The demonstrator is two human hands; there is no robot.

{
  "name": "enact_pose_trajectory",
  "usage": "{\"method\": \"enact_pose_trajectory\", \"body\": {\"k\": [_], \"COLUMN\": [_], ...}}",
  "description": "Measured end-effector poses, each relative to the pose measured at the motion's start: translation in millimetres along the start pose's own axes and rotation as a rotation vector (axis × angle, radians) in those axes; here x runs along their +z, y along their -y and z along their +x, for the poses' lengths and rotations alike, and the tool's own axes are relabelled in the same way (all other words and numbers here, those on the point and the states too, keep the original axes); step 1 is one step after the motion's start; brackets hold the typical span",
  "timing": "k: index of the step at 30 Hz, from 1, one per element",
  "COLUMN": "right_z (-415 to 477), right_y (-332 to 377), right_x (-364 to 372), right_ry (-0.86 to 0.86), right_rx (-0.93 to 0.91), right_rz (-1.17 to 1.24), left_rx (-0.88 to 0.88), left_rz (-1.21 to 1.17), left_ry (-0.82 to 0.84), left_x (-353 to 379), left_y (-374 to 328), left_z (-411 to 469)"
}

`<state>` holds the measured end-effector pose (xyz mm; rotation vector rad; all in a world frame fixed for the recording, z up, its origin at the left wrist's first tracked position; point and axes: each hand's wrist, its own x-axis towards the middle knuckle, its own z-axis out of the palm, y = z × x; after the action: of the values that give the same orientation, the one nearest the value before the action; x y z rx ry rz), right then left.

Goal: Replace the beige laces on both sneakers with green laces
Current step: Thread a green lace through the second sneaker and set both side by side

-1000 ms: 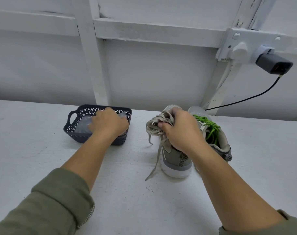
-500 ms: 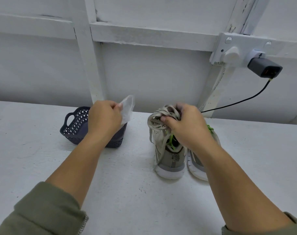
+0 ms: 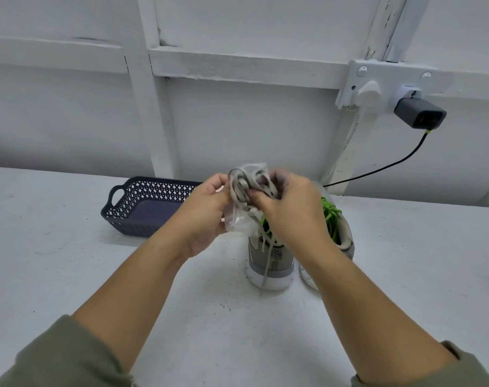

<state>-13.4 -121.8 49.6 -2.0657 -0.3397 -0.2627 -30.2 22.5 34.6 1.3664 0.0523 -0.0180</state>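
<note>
Two grey sneakers point(image 3: 271, 258) stand side by side, heels nearest, both seemingly holding green laces point(image 3: 331, 216). Beige laces point(image 3: 239, 188) hang looped above them, one end trailing down the left heel.

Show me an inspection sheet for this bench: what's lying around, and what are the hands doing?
Surface: white table, scuffed.
Job's things: sneakers side by side, green laces showing in both; beige laces bundled, one end hanging.
Clutter: dark basket; clear bag.
Hands: left hand pinches bag; right hand grips beige laces.
Cables: black cable from charger in socket.
Surroundings: white panelled wall.
</note>
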Motion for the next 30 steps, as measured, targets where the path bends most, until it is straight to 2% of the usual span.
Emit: {"method": "enact_pose_trajectory", "body": {"k": [3,6,8,10,11,13,15,18,21,25,27,28,30], "right_z": [-2,-6,-4,0,2,6,7,10,16,19,19,20,25], "right_y": [-2,0,-4,-9,-10,-7,-4,-9,-14,-16,-16,-15,-14], "right_x": [3,9,13,9,4,-13,-29,-39,-34,-10,1,2,1], "right_ry": [0.042,0.043,0.083,0.150,0.243,0.481,0.545,0.441,0.445,0.337,0.189,0.115,0.031], "right_rx": [0.032,0.040,-0.025,-0.110,-0.106,-0.003,0.031,-0.073,-0.116,-0.058,-0.008,0.023,0.088], "right_rz": [-0.389,-0.933,-1.082,-1.040,-0.938,-0.612,-0.345,-0.211,-0.043,-0.088,-0.162,-0.183,-0.167], "left_rx": [-0.052,-0.063,-0.075,-0.087,-0.093,-0.109,-0.120,-0.154,-0.186,-0.161,-0.035,0.099,0.409], "left_rz": [-0.103,-0.001,0.032,0.029,0.029,0.014,-0.019,-0.097,-0.178,-0.091,0.078,0.228,0.647], "left_ry": [0.090,0.187,0.157,0.046,-0.015,-0.100,-0.127,-0.074,0.046,0.123,0.064,0.059,0.160], "left_x": [6,14,16,13,11,6,1,-8,-12,-8,-7,-8,-14], "left_y": [4,10,13,15,15,16,17,16,8,2,4,3,0], "left_z": [-3,-9,-8,-4,-1,4,9,11,7,-1,-5,-9,-19]}}
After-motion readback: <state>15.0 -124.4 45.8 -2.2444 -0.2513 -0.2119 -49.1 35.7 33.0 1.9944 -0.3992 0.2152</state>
